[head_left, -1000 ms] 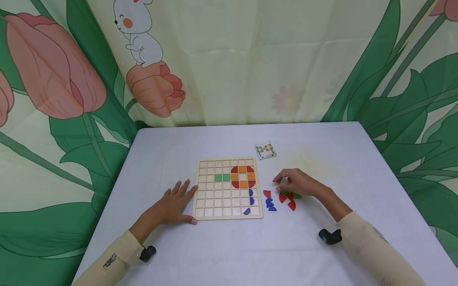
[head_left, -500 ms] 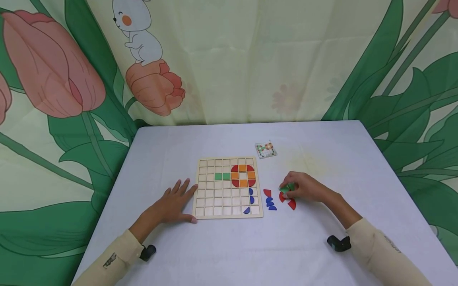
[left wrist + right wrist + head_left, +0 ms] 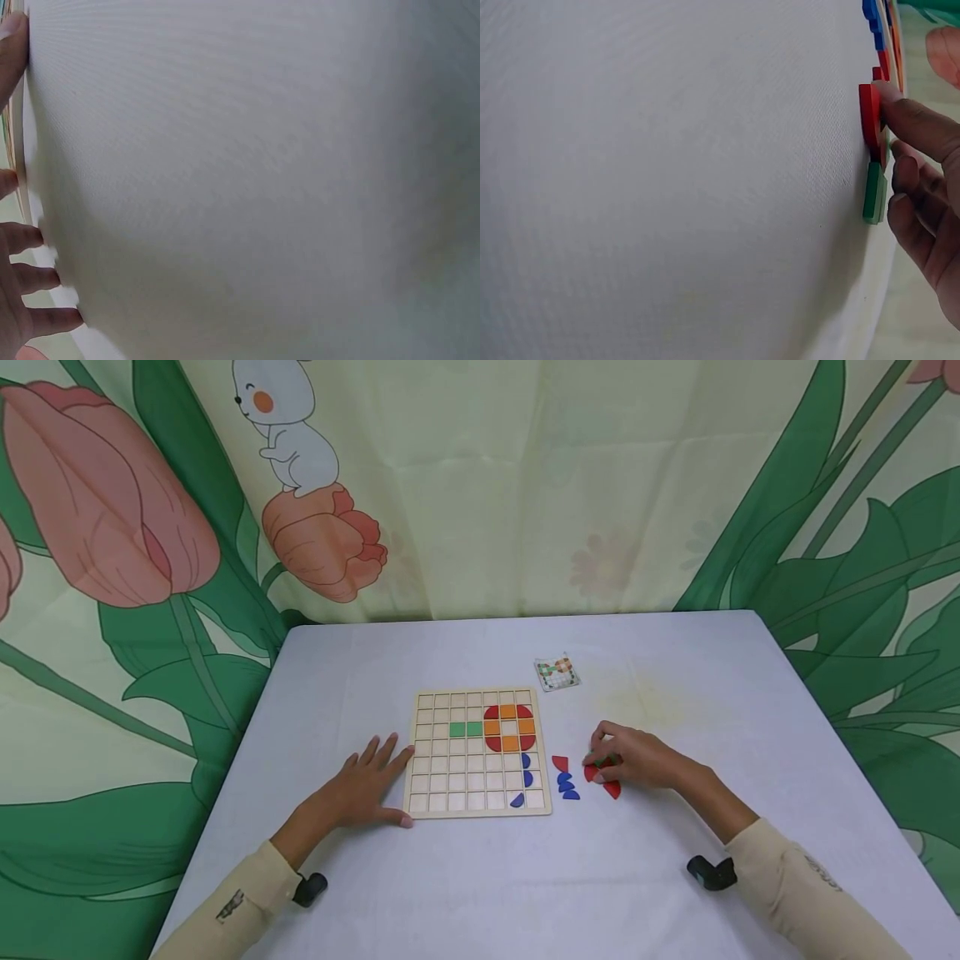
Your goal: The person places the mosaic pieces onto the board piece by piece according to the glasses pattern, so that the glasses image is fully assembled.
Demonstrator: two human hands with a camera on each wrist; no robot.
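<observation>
In the head view a wooden grid board (image 3: 442, 820) lies on the table, with green and orange squares, red quarter-rounds and blue pieces in its cells. My left hand (image 3: 367, 789) rests spread at the board's left edge, thumb at the near corner. My right hand (image 3: 633, 756) bends over a small pile of red pieces (image 3: 612, 790) and green pieces right of the board. In the right wrist view the thumb touches a red piece (image 3: 868, 112), and a green block (image 3: 873, 193) lies under the curled fingers. I cannot tell if the fingers pinch a piece.
Between board and pile lie several blue pieces (image 3: 566, 784) and one red piece (image 3: 560, 763). A small patterned card (image 3: 557, 673) lies beyond the board's far right corner. The white-covered table (image 3: 465, 893) ends at a flowered curtain (image 3: 480, 527).
My right hand came down and slightly right onto the pile. Green pieces showed between its fingers half a second ago and are now mostly covered. My left hand stays in place.
</observation>
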